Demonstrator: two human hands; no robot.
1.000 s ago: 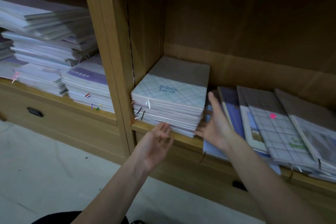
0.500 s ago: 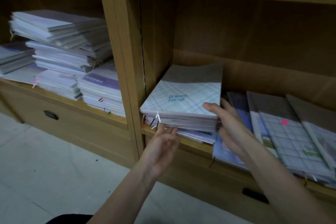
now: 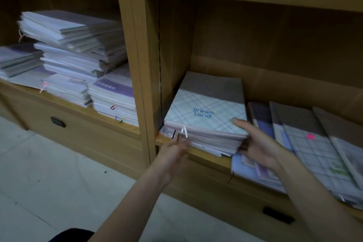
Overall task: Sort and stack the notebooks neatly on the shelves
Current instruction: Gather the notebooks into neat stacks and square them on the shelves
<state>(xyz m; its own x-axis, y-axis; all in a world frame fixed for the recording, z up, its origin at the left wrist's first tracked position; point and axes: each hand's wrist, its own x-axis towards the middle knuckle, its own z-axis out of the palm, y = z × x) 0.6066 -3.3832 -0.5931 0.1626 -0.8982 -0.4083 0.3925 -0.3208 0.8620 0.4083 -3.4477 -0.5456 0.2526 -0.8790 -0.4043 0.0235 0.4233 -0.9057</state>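
Two hands work on one stack of notebooks, topped by a plaid "Dream Land" cover, which sits at the left end of the right-hand shelf, close to the upright divider. The right hand clasps the stack's near right corner — thumb laid on the top cover, fingers apparently curled in against the side, though they are partly hidden. That hold looks meant to square the edges and keep the pile from fanning. The left hand is blurred at the front left edge, just below the ribbon markers; its fingers seem straight and hold nothing, probably tapping the fronts flush. To the right, a slumped row of notebooks leans overlapping and hangs over the shelf lip — likely next to be gathered. In the left bay, uneven piles sit askew, so sorting is far from done.
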